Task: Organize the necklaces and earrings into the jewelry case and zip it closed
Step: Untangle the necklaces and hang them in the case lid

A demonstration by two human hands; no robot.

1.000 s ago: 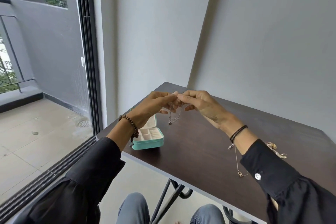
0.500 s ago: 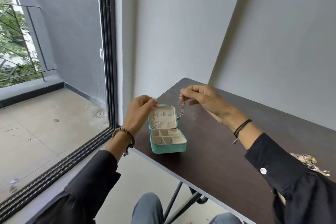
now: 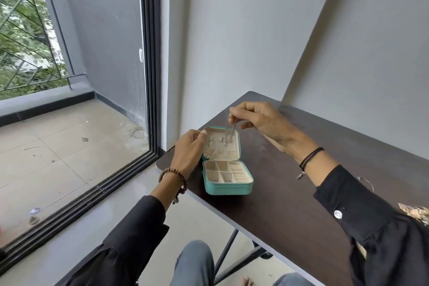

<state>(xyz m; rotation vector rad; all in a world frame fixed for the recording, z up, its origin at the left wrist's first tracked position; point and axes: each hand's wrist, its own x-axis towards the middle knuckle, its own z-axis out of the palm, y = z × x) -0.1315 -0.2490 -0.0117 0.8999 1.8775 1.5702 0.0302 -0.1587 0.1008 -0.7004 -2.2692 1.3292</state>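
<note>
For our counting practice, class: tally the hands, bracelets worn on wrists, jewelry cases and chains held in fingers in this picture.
Hands: 2 (left hand, right hand)
Wrist bracelets: 2 (beaded bracelet, black cord bracelet)
Jewelry case: 1
Held chain: 1
Total: 6

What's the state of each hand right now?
Left hand: holding the lid edge of the open teal zip-up jewelry case.
Right hand: pinching a thin silver chain necklace dangling before the lid.

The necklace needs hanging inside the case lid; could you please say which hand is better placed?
Right: the right hand pinches the necklace before the lid; the left hand holds its edge.
</note>
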